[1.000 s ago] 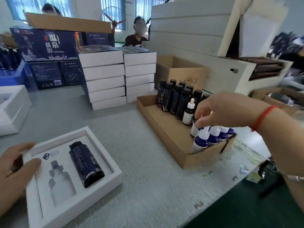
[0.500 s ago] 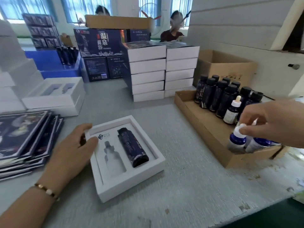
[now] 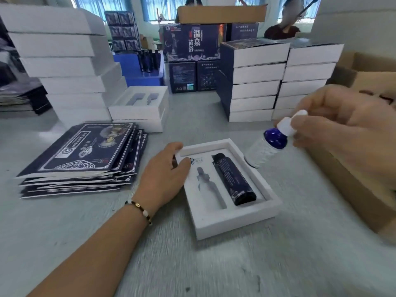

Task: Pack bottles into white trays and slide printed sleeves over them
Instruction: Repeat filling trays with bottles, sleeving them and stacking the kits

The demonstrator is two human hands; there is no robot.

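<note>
Grey table [image 3: 300, 254]; printed sleeves [image 3: 81, 155] stacked left. White tray [image 3: 235, 219] centre, dark bottle [image 3: 234, 179] lying in its right slot. Left hand [image 3: 165, 176] flat on tray's left edge, fingers relaxed. Right hand [image 3: 334, 121] pinches dropper bottle [image 3: 267, 144] by its white cap; bottle hangs tilted, apparently just above tray's far-right corner.

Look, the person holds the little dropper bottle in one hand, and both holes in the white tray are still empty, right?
Not quite. The right hand does hold the dropper bottle by its white cap, but only one hole in the white tray is empty. The head view shows a dark bottle already lying in the right-hand hole; the dropper-shaped hole beside it is the empty one.
</note>
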